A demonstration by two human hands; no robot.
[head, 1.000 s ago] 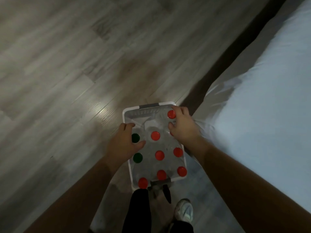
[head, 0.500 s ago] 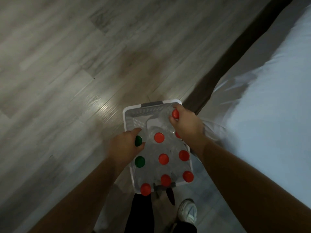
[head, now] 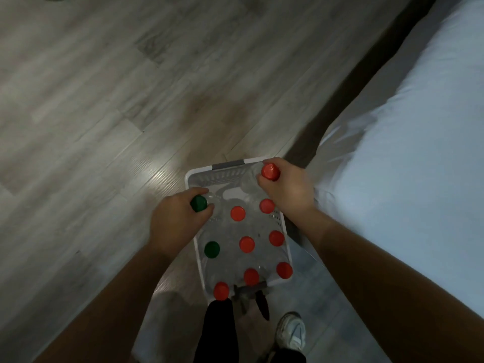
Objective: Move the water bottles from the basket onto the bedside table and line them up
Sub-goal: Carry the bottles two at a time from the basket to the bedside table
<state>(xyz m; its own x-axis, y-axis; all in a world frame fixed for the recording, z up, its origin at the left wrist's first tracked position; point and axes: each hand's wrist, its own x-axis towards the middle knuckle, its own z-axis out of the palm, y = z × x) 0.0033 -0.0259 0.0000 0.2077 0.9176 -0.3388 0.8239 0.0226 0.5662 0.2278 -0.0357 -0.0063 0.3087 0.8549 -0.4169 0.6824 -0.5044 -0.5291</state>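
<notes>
While the person stands over it, the biggest thing in the room is the wood floor (head: 110,106), grey planks running at a slant with a bright patch of light just left of the basket. On the right there's the bed (head: 408,158) with pale sheets, and a dark strip of frame along its edge. Right between floor and bed, down by the person's feet, sits the white plastic basket (head: 286,248), with a grey handle on the far rim. It's packed with clear water bottles standing upright, so you mostly just see caps from above: seven loose red caps and one loose green cap (head: 212,249) on the left side. No bedside table anywhere in view, so every bottle is at the basket.

Now the hands. The left hand (head: 175,221) is wrapped around the neck of a green-capped bottle (head: 198,203) at the basket's left edge, fingers closed under the cap. The right hand (head: 286,188) is closed the same way on a red-capped bottle (head: 270,171) at the far right corner, cap poking up above the fingers. Can't tell if either bottle has cleared the basket bottom. Below the basket you can see a dark trouser leg and one white sneaker (head: 292,332).
</notes>
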